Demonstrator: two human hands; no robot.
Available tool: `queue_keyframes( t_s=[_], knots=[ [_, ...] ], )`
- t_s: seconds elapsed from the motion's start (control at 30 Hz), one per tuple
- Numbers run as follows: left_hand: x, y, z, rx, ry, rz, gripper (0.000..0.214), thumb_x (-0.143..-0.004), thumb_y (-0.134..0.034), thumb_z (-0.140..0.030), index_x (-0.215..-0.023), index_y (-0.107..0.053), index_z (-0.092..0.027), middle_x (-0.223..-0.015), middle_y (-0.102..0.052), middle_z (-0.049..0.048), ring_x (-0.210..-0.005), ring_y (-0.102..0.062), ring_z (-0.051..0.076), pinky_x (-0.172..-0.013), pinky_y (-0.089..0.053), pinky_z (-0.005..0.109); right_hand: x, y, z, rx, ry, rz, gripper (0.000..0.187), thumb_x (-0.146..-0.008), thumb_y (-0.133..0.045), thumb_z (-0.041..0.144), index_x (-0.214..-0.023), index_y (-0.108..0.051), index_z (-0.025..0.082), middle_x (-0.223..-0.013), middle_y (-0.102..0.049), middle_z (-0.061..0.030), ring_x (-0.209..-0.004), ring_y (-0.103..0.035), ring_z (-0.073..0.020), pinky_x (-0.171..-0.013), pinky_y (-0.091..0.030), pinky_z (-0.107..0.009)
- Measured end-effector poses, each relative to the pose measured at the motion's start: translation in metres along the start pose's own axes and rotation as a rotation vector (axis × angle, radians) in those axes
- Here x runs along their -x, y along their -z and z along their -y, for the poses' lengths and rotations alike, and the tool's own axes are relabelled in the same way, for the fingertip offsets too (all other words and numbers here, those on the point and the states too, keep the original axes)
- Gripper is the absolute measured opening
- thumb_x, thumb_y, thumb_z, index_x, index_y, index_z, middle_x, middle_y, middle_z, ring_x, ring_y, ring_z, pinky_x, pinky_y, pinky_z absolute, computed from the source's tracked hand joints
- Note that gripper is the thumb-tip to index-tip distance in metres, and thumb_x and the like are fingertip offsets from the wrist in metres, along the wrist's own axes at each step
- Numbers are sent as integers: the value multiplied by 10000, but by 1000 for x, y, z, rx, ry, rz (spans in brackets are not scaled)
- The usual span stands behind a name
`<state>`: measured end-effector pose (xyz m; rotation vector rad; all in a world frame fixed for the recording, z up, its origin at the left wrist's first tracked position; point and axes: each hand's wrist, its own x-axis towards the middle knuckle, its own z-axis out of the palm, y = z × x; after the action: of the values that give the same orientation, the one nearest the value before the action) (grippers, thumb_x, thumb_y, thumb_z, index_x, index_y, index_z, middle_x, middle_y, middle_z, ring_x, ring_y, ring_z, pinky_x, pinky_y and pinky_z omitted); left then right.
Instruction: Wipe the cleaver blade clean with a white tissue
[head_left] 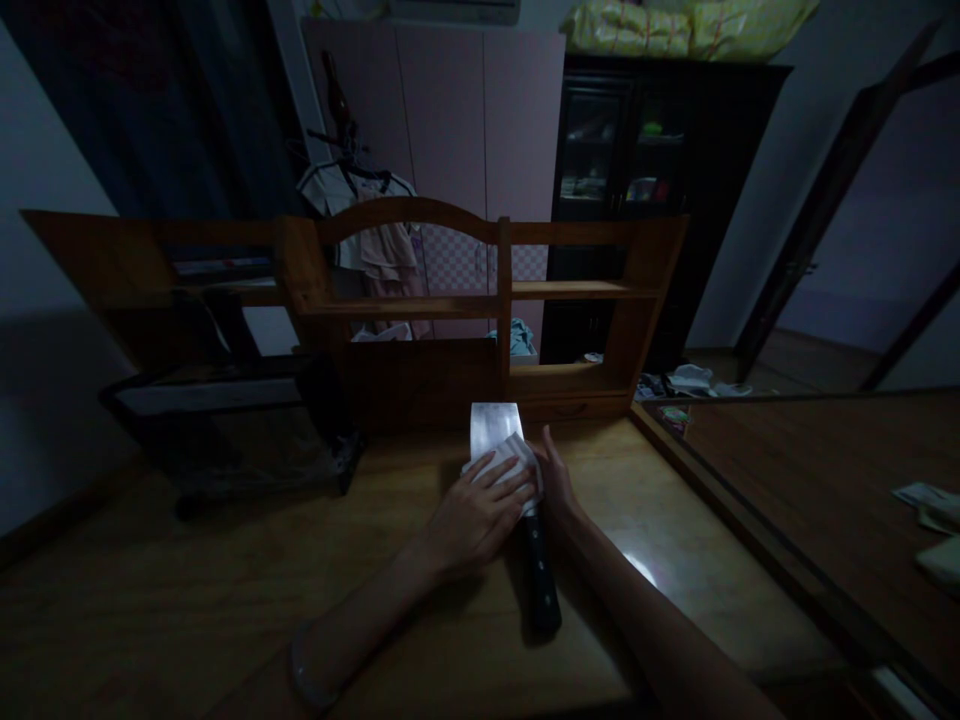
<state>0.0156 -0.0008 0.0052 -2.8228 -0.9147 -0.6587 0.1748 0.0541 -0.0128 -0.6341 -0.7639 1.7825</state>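
Observation:
A cleaver (493, 428) points away from me over the wooden desk, its broad metal blade at the far end. Its black riveted handle (543, 580) reaches back toward me, with no hand around it. A folded white cloth or tissue (517, 455) covers the near part of the blade. Across this cloth lies my left hand (487, 510), fingers together and pressing it to the blade. My right hand (559, 485) is at the blade's right edge, gripping it there with the thumb raised; its other fingers are mostly hidden behind the cloth and blade.
The desk (405, 600) carries a wooden shelf unit (420, 308) along its back. On the left stands a dark, box-like object with a pale panel (240, 425). A raised wooden edge (720, 510) borders the right side. Beyond are a pink wardrobe (450, 120) and a black cabinet (720, 170).

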Motion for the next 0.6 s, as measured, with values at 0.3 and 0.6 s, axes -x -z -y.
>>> queue_keyframes(
  t_s=[0.3,0.6],
  knots=[
    [1,3,9,-52,97,-19,499,-997,-309,-270,-1495,-308,-297,-1552,-309,-34,-1459,-207,206,-1204,-161,476,11,-13,-2,-94,-149,159,737,-871,-340,726,-1147,-657,120,-836,-729,-121,-824,-709,-259,-698,-560,-360],
    [6,-8,33,37,270,-72,502,-1024,-206,-283,-1523,-179,-332,-1581,-221,-45,-1475,-117,166,-1211,-144,443,6,-15,-9,22,-35,215,624,-829,-470,689,-1191,-622,203,-986,-729,-105,-943,-678,-277,-819,-523,-448]
  ],
)
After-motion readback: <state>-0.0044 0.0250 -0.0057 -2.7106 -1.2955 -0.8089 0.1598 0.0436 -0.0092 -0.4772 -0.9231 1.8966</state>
